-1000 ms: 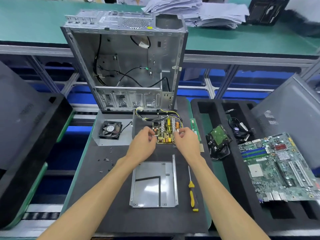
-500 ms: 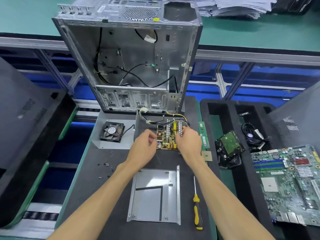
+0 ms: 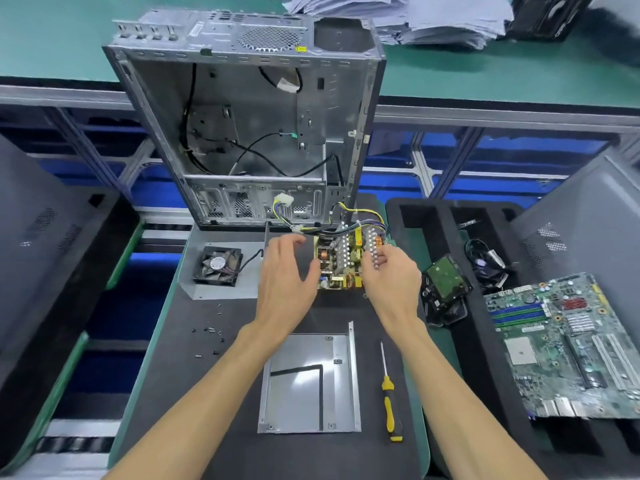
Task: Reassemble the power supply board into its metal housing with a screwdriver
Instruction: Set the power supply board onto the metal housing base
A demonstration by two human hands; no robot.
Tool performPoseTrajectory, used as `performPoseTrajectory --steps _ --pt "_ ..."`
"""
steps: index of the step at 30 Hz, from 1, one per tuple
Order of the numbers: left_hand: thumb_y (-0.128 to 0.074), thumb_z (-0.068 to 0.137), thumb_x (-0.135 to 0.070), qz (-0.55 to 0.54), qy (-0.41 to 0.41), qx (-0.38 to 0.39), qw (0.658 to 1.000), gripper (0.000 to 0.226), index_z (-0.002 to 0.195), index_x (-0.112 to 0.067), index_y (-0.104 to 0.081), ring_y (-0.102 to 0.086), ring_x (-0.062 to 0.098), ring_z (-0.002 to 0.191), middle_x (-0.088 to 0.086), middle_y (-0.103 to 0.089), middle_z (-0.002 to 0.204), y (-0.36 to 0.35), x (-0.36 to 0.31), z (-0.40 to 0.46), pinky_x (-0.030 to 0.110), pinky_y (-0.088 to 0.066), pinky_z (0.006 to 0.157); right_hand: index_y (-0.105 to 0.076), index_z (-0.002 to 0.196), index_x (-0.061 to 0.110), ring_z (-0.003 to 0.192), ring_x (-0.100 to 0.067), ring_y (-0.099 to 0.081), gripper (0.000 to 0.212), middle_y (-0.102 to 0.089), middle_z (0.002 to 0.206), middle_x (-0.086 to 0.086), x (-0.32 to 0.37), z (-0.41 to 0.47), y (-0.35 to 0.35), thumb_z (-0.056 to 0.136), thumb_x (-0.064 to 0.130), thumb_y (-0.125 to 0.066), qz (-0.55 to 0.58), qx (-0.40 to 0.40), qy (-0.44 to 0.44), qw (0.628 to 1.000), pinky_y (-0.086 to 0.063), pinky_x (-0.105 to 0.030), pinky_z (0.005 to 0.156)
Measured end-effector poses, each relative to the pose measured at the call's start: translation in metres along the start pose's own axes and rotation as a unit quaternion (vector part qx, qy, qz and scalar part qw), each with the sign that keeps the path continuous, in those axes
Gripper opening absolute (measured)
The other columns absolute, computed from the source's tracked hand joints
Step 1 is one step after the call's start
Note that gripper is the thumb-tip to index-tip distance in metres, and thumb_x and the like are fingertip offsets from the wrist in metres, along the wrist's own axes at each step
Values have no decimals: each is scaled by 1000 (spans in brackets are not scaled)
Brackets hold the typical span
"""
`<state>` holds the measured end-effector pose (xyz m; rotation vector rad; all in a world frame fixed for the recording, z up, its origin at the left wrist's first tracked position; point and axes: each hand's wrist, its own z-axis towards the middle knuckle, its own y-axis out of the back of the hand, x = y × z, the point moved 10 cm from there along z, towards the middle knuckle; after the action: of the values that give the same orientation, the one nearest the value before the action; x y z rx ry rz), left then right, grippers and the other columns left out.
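Right hand [image 3: 391, 271] pinches board [image 3: 341, 261] by its heatsink, mid-desk at far edge; left hand [image 3: 287, 271] open, fingers spread beside it. Seat board flat in housing [image 3: 266, 237], wires clear, then grab screwdriver [image 3: 389, 396].

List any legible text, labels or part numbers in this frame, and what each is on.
None can be read.
Fan: round white hub sticker, print too small.
Computer case: yellow sticker on its top edge, blurred.
Hard drive: label on its green board, too small.
Motherboard: white stickers and silkscreen, blurred.
Power supply board: yellow parts with dark marks, unreadable.
Screwdriver: no marking visible.
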<state>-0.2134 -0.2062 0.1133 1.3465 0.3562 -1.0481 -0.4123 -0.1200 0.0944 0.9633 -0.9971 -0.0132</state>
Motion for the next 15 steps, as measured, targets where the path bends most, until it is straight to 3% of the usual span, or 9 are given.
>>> performPoseTrajectory --steps 3,7,11,15 --pt "-66 90 -18 30 -89 -74 993 50 136 -16 -48 -42 20 129 4 -46 136 29 -37 -6 32 -30 111 -57 73 13 65 -20 -56 28 -58 67 3 22 -9 26 97 25 -65 14 -26 48 998 -43 -36 63" --pt "-60 91 -14 97 -129 -50 986 56 145 -10 -44 -39 28 137 11 -45 145 40 -65 -12 46 -23 120 -70 90 9 71 -21 -57 14 -64 78 -1 56 -26 54 97 22 -68 2 -46 152 987 -44 -34 67" --pt "-58 89 -15 97 -105 -4 990 44 133 -15 -56 -57 26 107 3 -63 118 48 -64 -26 43 -44 94 -73 96 7 74 -23 -56 13 -66 81 -4 73 -44 60 96 20 -69 -13 -30 202 979 -45 -36 75" --pt "-59 85 -21 105 -93 -3 990 27 112 -18 -60 -61 21 91 -3 -61 104 64 -58 -46 40 -50 73 -72 98 5 83 -26 -59 12 -66 85 -6 78 -59 56 96 17 -70 -24 -6 228 973 -47 -37 78"
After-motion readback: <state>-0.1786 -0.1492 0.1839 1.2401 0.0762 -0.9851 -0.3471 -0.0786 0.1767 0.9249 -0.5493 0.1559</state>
